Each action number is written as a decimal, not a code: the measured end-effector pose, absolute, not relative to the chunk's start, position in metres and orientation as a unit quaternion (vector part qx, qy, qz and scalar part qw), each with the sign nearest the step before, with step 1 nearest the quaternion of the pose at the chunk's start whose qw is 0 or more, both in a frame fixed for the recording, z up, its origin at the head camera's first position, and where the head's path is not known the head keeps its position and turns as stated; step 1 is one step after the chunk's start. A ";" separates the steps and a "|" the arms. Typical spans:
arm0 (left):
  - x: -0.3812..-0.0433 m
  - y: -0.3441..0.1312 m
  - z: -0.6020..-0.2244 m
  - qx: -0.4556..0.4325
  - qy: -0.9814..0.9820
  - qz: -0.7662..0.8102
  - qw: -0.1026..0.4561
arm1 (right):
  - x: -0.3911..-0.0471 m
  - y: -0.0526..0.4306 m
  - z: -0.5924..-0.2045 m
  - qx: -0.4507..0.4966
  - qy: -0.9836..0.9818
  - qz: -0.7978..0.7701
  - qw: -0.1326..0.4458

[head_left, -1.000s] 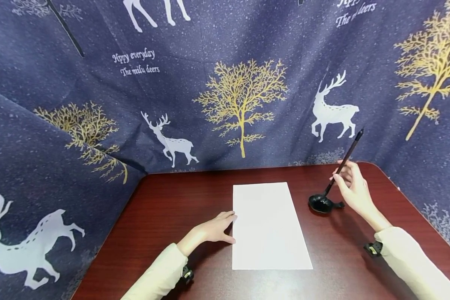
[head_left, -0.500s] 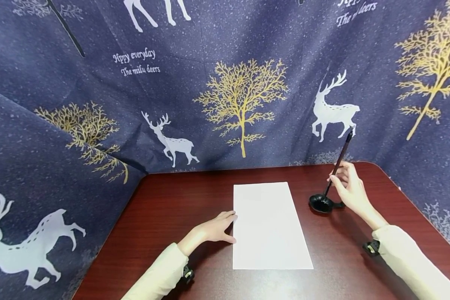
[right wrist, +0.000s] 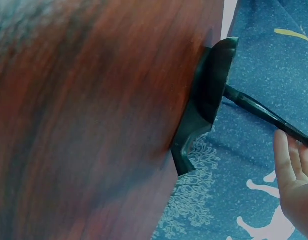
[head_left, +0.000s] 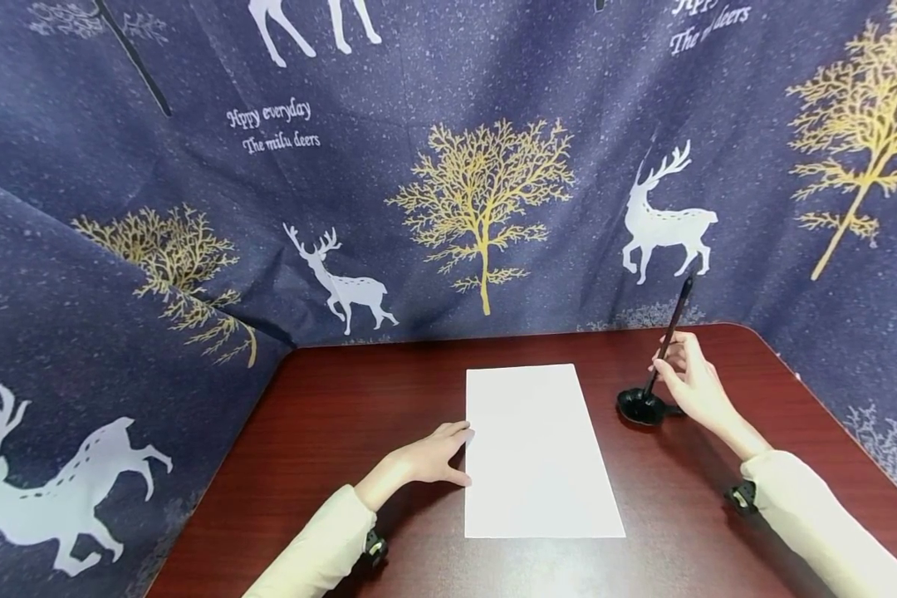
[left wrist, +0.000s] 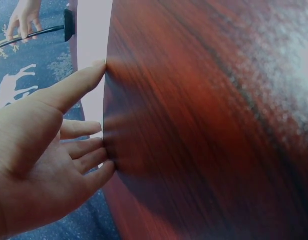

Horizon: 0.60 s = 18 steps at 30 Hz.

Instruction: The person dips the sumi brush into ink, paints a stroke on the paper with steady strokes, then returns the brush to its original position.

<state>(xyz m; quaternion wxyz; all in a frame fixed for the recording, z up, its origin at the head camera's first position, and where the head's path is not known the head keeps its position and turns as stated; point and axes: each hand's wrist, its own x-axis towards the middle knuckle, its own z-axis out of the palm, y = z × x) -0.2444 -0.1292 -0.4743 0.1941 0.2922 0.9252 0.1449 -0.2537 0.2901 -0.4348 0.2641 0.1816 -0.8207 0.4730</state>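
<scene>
My right hand pinches a dark writing brush by its handle, held nearly upright with the top leaning right. The brush's lower end is inside a small black ink dish with a short handle, and its tip is hidden there. From the right wrist view, the brush enters the dish from the side. My left hand rests at the left edge of a blank white sheet of paper, fingers spread and relaxed. In the left wrist view its thumb and fingertips touch the paper's edge.
The red-brown wooden table has a rounded far right corner. Behind it hangs a dark blue cloth printed with deer and trees. A small black device sits on each wrist, at the cream sleeves.
My right hand has shifted slightly left, and the brush has swung more upright, its top moving left and down. The dish, the paper and my left hand have stayed in place.
</scene>
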 end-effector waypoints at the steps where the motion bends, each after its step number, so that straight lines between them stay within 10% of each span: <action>1: -0.244 -0.129 -0.474 0.293 0.925 0.145 0.194 | -0.254 0.290 -0.435 0.181 -0.823 0.469 0.265; 18: -0.241 -0.127 -0.470 0.291 0.925 0.147 0.197 | -0.252 0.295 -0.423 0.123 -0.793 0.523 0.288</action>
